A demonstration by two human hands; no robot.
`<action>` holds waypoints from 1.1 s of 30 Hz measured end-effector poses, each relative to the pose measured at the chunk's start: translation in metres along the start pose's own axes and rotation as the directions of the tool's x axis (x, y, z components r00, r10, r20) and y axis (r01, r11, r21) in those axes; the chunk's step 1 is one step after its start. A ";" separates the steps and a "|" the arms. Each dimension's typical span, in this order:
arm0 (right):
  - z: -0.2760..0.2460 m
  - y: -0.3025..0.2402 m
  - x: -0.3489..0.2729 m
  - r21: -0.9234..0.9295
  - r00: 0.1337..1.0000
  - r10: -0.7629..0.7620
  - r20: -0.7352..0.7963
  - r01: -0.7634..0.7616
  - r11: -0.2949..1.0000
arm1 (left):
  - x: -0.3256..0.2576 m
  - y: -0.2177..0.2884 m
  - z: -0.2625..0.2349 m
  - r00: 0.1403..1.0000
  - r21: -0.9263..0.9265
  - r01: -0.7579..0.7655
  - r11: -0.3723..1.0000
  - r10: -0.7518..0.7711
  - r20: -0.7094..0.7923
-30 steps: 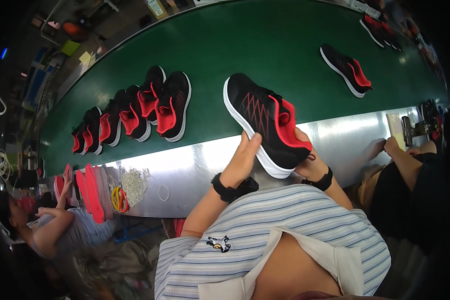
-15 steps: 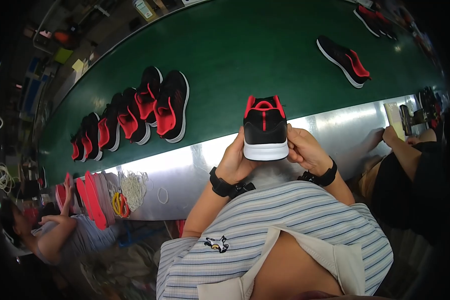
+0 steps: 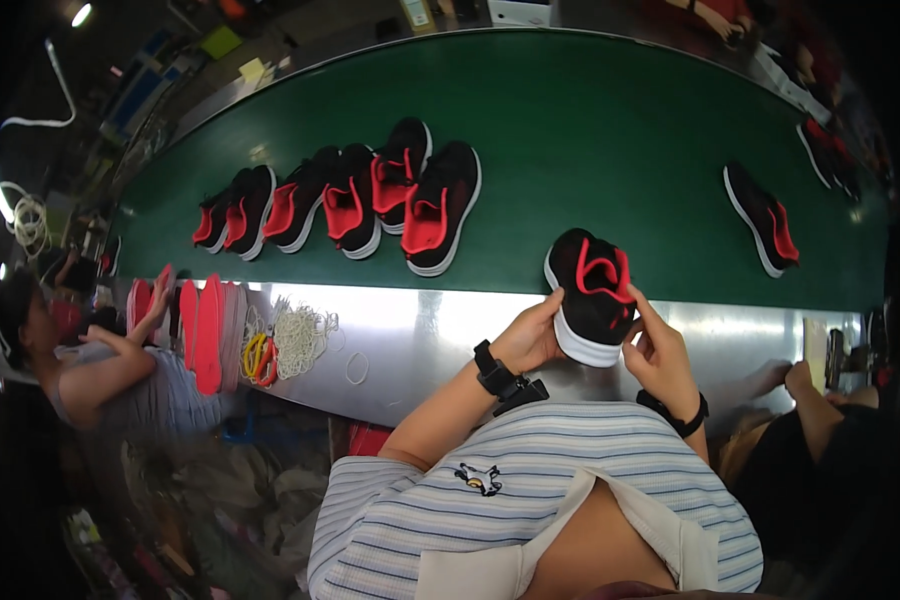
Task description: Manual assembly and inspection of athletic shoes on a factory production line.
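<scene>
Between my hands, above the metal strip at the table's edge, is a black sneaker (image 3: 580, 325) with a red lining and white sole. Its opening faces up and its toe points away, slightly left. My left hand (image 3: 533, 338) grips the sneaker's left side, thumb on the upper near the sole. At the opposite side, my right hand (image 3: 662, 355) has its fingers bent, the index fingertip at the red collar and the thumb by the heel. Left of them, several matching sneakers (image 3: 440, 215) stand in a slanted row on the green table.
Another sneaker (image 3: 758, 218) lies to the right on the green tabletop (image 3: 610, 120), more shoes (image 3: 828, 160) beyond it. Pink insoles (image 3: 208, 335), orange-handled snips (image 3: 262, 362) and pale elastic bands (image 3: 305, 335) are at left. A co-worker (image 3: 100, 375) sits left; another person's arm (image 3: 812, 400) is at right.
The sneaker has turned from showing its heel upright to showing its opening and toe. My right hand has shifted up to the collar. The whole view has swung left.
</scene>
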State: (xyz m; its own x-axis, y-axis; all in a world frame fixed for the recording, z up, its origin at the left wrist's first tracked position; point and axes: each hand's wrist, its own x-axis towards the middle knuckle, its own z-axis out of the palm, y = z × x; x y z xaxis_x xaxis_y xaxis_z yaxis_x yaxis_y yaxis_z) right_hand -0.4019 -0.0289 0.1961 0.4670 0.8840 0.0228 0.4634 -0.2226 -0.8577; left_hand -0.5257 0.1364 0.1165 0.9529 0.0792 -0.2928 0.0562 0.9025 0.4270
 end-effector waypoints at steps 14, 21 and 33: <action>-0.031 0.038 0.033 -0.357 0.935 -0.029 -0.353 -0.106 0.928 | -0.027 0.049 -0.031 0.720 0.941 -0.145 0.306 0.685 -0.111; -0.052 0.041 0.042 -0.430 0.735 -0.198 -0.649 -0.139 0.892 | -0.071 0.098 -0.069 0.315 0.881 0.335 -0.334 0.921 0.229; 0.091 -0.011 0.234 -0.325 0.854 -0.503 0.134 0.518 0.792 | 0.004 0.043 -0.044 0.679 0.968 0.083 -0.235 0.724 0.118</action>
State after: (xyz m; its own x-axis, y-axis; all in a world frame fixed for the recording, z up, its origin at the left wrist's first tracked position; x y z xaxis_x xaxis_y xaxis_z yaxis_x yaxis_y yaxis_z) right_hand -0.3658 0.2177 0.1643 0.0642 0.9218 0.3822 0.8530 0.1481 -0.5004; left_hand -0.5328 0.1945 0.0961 0.7232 0.6576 0.2113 0.3542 -0.6157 0.7039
